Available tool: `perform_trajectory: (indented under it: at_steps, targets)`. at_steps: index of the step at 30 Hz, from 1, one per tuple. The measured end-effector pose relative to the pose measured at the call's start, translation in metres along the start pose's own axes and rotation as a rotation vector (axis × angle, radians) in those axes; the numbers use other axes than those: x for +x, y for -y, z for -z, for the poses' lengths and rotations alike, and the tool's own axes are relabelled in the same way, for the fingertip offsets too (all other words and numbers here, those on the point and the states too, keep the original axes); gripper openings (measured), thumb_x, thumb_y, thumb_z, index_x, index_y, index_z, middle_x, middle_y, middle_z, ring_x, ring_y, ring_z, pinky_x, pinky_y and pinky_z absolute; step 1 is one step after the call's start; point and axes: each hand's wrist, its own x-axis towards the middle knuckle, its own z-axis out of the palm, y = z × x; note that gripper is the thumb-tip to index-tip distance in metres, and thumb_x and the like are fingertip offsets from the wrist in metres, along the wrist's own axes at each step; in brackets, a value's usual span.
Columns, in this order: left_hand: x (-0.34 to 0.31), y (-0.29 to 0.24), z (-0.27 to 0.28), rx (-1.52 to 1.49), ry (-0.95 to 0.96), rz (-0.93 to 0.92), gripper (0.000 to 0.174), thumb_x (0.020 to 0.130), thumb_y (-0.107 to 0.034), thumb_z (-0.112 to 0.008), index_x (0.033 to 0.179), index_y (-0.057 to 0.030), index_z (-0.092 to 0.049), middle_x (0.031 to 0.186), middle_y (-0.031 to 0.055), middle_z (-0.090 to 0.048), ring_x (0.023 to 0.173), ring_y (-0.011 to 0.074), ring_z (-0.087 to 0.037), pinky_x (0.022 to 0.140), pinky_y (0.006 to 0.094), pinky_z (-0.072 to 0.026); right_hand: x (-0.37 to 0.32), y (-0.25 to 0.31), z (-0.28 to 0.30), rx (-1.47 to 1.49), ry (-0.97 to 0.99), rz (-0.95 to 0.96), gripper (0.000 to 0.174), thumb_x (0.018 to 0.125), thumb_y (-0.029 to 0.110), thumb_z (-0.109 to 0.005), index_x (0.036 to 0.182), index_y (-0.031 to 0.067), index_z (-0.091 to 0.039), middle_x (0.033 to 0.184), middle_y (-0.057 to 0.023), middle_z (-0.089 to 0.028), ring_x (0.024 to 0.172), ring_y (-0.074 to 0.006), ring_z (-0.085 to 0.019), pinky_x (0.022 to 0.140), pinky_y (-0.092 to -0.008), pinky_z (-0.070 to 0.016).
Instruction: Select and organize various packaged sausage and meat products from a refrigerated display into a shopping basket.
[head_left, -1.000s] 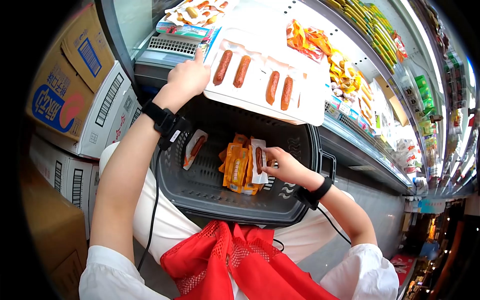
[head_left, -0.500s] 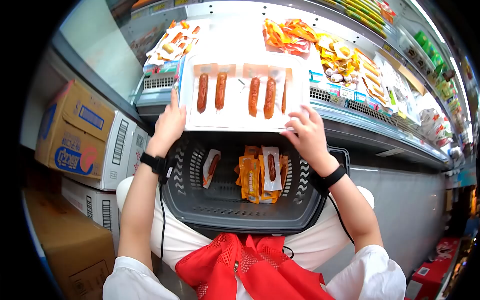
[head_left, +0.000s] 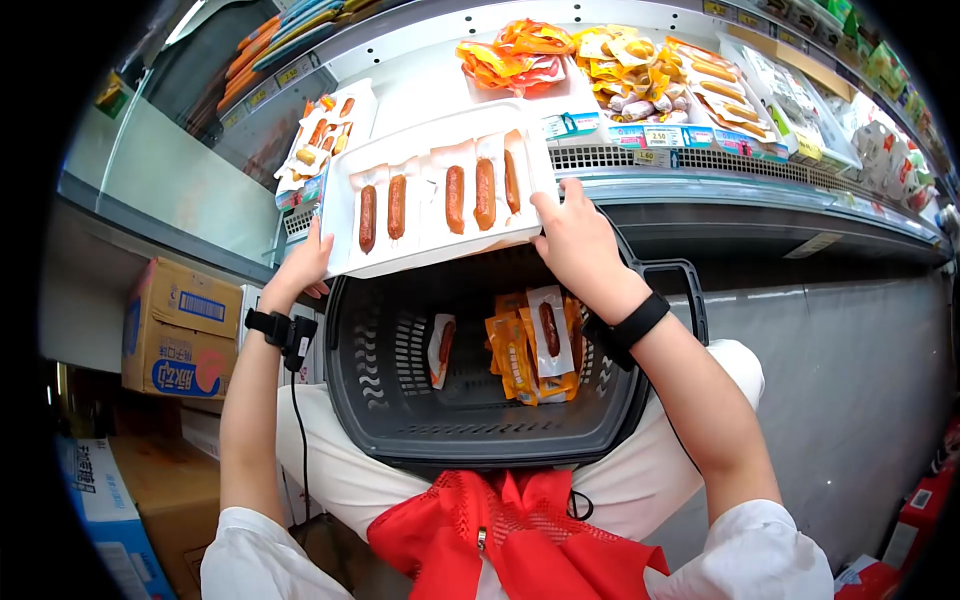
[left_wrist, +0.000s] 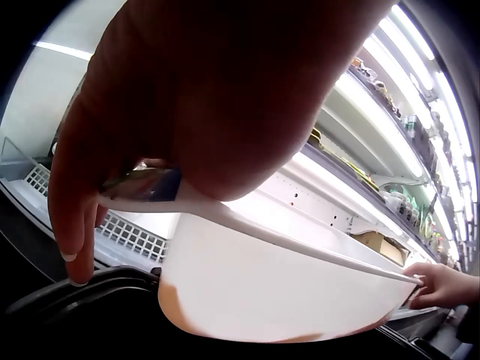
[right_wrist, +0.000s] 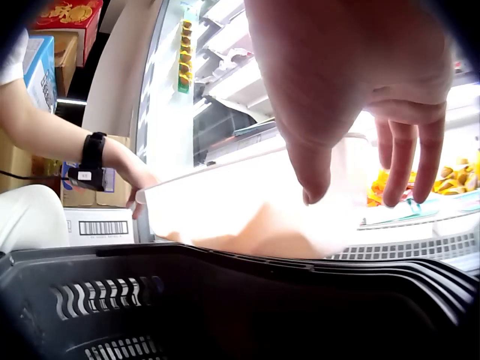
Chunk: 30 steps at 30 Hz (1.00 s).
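Note:
A white tray (head_left: 425, 245) with several wrapped sausages (head_left: 455, 200) in a row is held, tilted, above the back rim of a dark basket (head_left: 480, 445). My left hand (head_left: 303, 262) grips its left end, thumb on the rim. At the right end my right hand (head_left: 580, 240) holds the tray's edge. The left wrist view shows the left hand (left_wrist: 172, 105) over the tray's rim (left_wrist: 300, 247); in the right wrist view the right hand's thumb (right_wrist: 307, 176) lies against the tray (right_wrist: 247, 202). Inside the basket lie orange packets (head_left: 512, 358) and white-wrapped sausages (head_left: 549, 330).
A chilled shelf (head_left: 720, 185) runs along the back with orange packs (head_left: 520, 55), yellow packs (head_left: 630, 65) and a tray of sausages (head_left: 320, 140). Cardboard boxes (head_left: 180, 330) stand at the left, with floor (head_left: 800, 400) at the right.
My right hand has left the packets in the basket and taken the tray's right end. My left hand has gripped the left end, and the tray now sits tilted, left end lower.

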Motion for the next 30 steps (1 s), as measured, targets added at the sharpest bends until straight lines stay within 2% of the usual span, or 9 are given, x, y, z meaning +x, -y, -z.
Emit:
perform_trajectory:
  at_steps: [4, 6, 7, 13, 16, 18, 22, 27, 30]
  targets:
    - [0.023, -0.011, 0.021, 0.353, 0.041, -0.057, 0.047, 0.088, -0.03, -0.037, 0.127, -0.0065, -0.028, 0.084, 0.0225, -0.059, 0.06, 0.0332, -0.06, 0.055, 0.0404, -0.0504, 0.0, -0.002, 0.005, 0.13, 0.163, -0.106, 0.026, 0.07, 0.009, -0.062, 0.093, 0.0057, -0.051, 0.084, -0.0165, -0.054, 0.076, -0.0315, -0.057, 0.064, -0.0374, -0.0479]
    - [0.033, -0.016, 0.023, 0.81, -0.274, -0.452, 0.038, 0.087, -0.031, -0.041, 0.117, -0.0065, -0.041, 0.096, 0.0196, -0.055, 0.076, 0.0328, -0.06, 0.066, 0.0409, -0.0495, -0.002, -0.004, 0.007, 0.123, 0.145, -0.077, 0.021, 0.073, 0.009, -0.059, 0.091, 0.0037, -0.05, 0.073, -0.0151, -0.055, 0.073, -0.0315, -0.057, 0.064, -0.0384, -0.0474]
    - [-0.007, -0.076, 0.032, 0.692, -0.14, -0.322, 0.033, 0.086, -0.023, -0.043, 0.113, -0.0045, -0.045, 0.115, 0.0173, -0.048, 0.096, 0.0335, -0.052, 0.08, 0.0401, -0.0442, -0.003, -0.005, 0.005, 0.159, 0.16, -0.084, 0.02, 0.073, 0.01, -0.059, 0.09, 0.0029, -0.05, 0.074, -0.0161, -0.055, 0.073, -0.0324, -0.057, 0.064, -0.0392, -0.0473]
    - [-0.006, -0.173, -0.025, 0.667, -0.155, -1.389, 0.035, 0.073, -0.004, -0.053, 0.108, -0.0077, -0.052, 0.11, 0.005, -0.053, 0.106, 0.0195, -0.048, 0.092, 0.0319, -0.035, -0.003, -0.007, 0.003, 0.214, 0.133, -0.053, 0.011, 0.075, 0.006, -0.052, 0.086, 0.0021, -0.051, 0.074, -0.0181, -0.056, 0.069, -0.0326, -0.059, 0.06, -0.0391, -0.0491]
    - [0.004, -0.201, -0.055, 0.764, -0.044, -1.594, 0.043, 0.057, -0.006, -0.066, 0.1, -0.0073, -0.056, 0.107, 0.0034, -0.054, 0.107, 0.018, -0.047, 0.092, 0.0308, -0.0345, -0.005, -0.006, 0.002, 0.236, 0.108, -0.051, 0.009, 0.077, 0.005, -0.049, 0.085, 0.0028, -0.051, 0.074, -0.0175, -0.057, 0.069, -0.0312, -0.059, 0.06, -0.0383, -0.0494]
    - [0.012, -0.217, -0.056, 0.82, 0.21, -1.44, 0.044, 0.053, -0.009, -0.069, 0.096, -0.0066, -0.057, 0.105, 0.0028, -0.054, 0.105, 0.0181, -0.047, 0.089, 0.03, -0.0356, -0.009, -0.007, 0.002, 0.259, 0.216, -0.118, 0.017, 0.072, 0.005, -0.055, 0.088, 0.0014, -0.05, 0.075, -0.0185, -0.056, 0.073, -0.034, -0.057, 0.064, -0.0405, -0.0477]
    - [0.021, -0.211, -0.053, 0.831, 0.157, -1.427, 0.051, 0.053, -0.011, -0.069, 0.101, -0.0101, -0.053, 0.093, 0.0017, -0.054, 0.092, 0.0173, -0.052, 0.077, 0.0303, -0.0404, -0.006, -0.005, 0.001, 0.244, 0.166, -0.113, 0.013, 0.074, 0.005, -0.053, 0.086, 0.0016, -0.052, 0.073, -0.0178, -0.057, 0.068, -0.033, -0.059, 0.058, -0.04, -0.0493]
    - [0.019, -0.182, -0.04, 1.001, 0.015, -1.455, 0.026, 0.064, -0.011, -0.064, 0.088, -0.0107, -0.055, 0.087, -0.0008, -0.053, 0.09, 0.014, -0.049, 0.076, 0.0266, -0.0401, -0.001, 0.0, 0.004, 0.249, 0.184, -0.135, 0.014, 0.073, 0.011, -0.058, 0.081, 0.001, -0.052, 0.071, -0.0169, -0.058, 0.069, -0.0324, -0.06, 0.059, -0.0391, -0.0493]
    - [0.025, -0.166, -0.031, 0.976, -0.106, -1.498, 0.029, 0.061, -0.01, -0.063, 0.089, -0.0127, -0.055, 0.085, -0.0011, -0.052, 0.088, 0.0146, -0.049, 0.077, 0.0271, -0.0395, -0.002, 0.001, 0.003, 0.25, 0.182, -0.12, 0.015, 0.073, 0.012, -0.06, 0.081, 0.0009, -0.053, 0.072, -0.0168, -0.058, 0.07, -0.0326, -0.06, 0.06, -0.0391, -0.0493]
